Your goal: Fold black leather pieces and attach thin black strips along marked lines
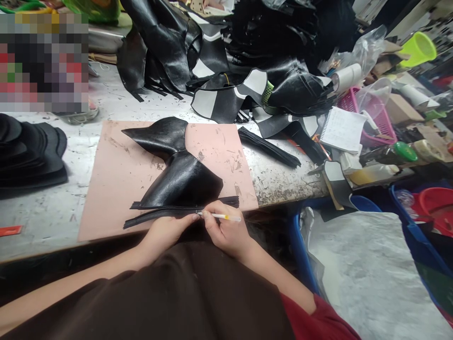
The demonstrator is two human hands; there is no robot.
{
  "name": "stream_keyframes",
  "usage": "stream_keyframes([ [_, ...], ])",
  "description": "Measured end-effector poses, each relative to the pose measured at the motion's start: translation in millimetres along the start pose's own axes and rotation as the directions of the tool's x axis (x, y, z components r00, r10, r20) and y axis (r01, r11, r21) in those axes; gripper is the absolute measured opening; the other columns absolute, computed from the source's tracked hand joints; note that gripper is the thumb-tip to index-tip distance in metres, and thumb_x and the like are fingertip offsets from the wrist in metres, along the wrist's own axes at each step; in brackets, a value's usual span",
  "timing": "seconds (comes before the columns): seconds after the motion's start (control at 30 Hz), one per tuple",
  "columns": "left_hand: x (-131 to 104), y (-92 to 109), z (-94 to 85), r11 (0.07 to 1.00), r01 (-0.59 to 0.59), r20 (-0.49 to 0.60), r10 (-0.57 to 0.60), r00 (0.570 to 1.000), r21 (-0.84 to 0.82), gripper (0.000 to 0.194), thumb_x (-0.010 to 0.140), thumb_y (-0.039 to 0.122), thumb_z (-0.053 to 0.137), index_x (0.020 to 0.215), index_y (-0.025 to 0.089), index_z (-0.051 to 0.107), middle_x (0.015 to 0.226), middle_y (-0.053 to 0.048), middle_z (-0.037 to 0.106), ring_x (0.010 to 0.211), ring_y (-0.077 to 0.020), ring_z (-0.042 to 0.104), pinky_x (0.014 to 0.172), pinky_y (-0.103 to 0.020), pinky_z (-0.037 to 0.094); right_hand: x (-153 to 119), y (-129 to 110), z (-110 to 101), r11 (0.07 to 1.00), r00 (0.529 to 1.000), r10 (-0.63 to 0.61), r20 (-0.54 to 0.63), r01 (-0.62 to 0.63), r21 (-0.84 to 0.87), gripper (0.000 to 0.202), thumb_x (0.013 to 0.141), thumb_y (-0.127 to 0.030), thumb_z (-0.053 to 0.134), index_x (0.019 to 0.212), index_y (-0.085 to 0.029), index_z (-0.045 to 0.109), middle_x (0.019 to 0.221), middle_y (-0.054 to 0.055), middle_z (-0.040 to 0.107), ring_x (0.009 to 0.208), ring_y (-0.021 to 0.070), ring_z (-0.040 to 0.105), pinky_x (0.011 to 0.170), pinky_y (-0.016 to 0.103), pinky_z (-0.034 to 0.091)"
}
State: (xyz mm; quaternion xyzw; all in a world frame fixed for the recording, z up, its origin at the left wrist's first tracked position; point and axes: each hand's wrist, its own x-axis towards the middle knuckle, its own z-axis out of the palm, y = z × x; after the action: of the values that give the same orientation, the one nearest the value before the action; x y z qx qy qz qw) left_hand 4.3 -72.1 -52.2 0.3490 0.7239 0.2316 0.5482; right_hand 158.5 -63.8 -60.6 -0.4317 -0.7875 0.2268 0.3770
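My right hand (228,232) is closed around a white pen (231,217) with a yellowish section, its tip at a black zipper (150,216). My left hand (170,236) pinches the near strip of this zipper, the thumb beside the pen tip; its other fingers are hidden underneath. Just beyond the zipper lies a black leather boot upper (187,177), its lower edge along the zipper's far strip. The upper rests on a pink board (106,189) marked with dark smears.
Stacked black pieces (31,153) stand at left, near an orange strip (10,230). Black leather pieces (166,42) pile up at the back. Bundled black strips (271,147), a notebook (342,130) and a pink basket (384,123) are rightward. A grey-covered blue bin (295,250) stands beside the table.
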Motion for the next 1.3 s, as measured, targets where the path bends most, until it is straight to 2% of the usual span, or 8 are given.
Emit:
stream_keyframes([
  [0.13,3.3,-3.8,-0.8,0.996,0.054,0.043,-0.057,0.997,0.066,0.018,0.058,0.039,0.07,0.066,0.023,0.073,0.073,0.001,0.073,0.085,-0.0238,0.066,0.071,-0.024,0.05,-0.6,0.7,1.5,1.0,1.0,0.009,-0.029,-0.008,0.027,0.018,0.086,-0.018,0.041,0.077,-0.016,0.055,0.067,0.003,0.062,0.058,0.0117,0.059,0.058,0.021,0.046],
  [0.2,4.4,-5.1,-0.9,0.994,0.059,0.038,-0.063,0.997,0.095,0.022,0.058,0.043,0.07,0.066,0.023,0.073,0.077,0.001,0.073,0.087,-0.0243,0.065,0.072,-0.024,0.051,-0.9,0.9,1.9,0.999,1.0,0.01,-0.028,-0.009,0.032,0.018,0.086,-0.019,0.041,0.077,-0.016,0.055,0.067,0.003,0.063,0.058,0.0116,0.059,0.057,0.021,0.046],
  [0.67,2.5,-0.2,-0.3,0.989,0.055,0.039,-0.061,0.997,0.138,0.025,0.062,0.044,0.066,0.075,0.024,0.073,0.085,0.002,0.074,0.093,-0.0222,0.065,0.077,-0.022,0.05,-0.4,0.0,1.8,1.0,0.999,0.007,-0.04,-0.006,0.015,0.019,0.087,-0.02,0.041,0.075,-0.017,0.055,0.064,0.002,0.062,0.056,0.0115,0.058,0.055,0.021,0.045],
  [0.93,3.8,-2.8,0.1,0.979,0.054,0.032,-0.061,0.998,0.195,0.025,0.062,0.043,0.065,0.075,0.023,0.073,0.083,0.002,0.074,0.092,-0.0221,0.065,0.074,-0.02,0.051,-1.1,1.6,3.0,1.0,1.0,0.018,-0.022,-0.017,0.01,0.019,0.086,-0.019,0.04,0.076,-0.016,0.055,0.066,0.003,0.063,0.058,0.012,0.059,0.057,0.021,0.045],
  [1.2,1.4,-0.9,0.1,0.988,0.053,0.018,-0.056,0.998,0.145,0.023,0.06,0.044,0.068,0.065,0.022,0.072,0.079,0.001,0.073,0.092,-0.0243,0.065,0.074,-0.022,0.051,-1.2,0.6,2.4,1.0,0.999,0.02,-0.029,-0.02,0.004,0.02,0.087,-0.02,0.039,0.075,-0.017,0.055,0.065,0.003,0.062,0.057,0.0117,0.059,0.056,0.021,0.045],
  [1.3,1.1,0.0,0.0,0.993,0.069,0.018,-0.071,0.997,0.1,0.022,0.057,0.042,0.071,0.068,0.023,0.072,0.079,0.002,0.073,0.09,-0.024,0.065,0.074,-0.022,0.05,-0.7,0.8,2.0,1.0,1.0,0.019,-0.019,-0.019,0.002,0.02,0.087,-0.02,0.039,0.074,-0.017,0.054,0.064,0.003,0.062,0.057,0.0122,0.058,0.056,0.021,0.045],
])
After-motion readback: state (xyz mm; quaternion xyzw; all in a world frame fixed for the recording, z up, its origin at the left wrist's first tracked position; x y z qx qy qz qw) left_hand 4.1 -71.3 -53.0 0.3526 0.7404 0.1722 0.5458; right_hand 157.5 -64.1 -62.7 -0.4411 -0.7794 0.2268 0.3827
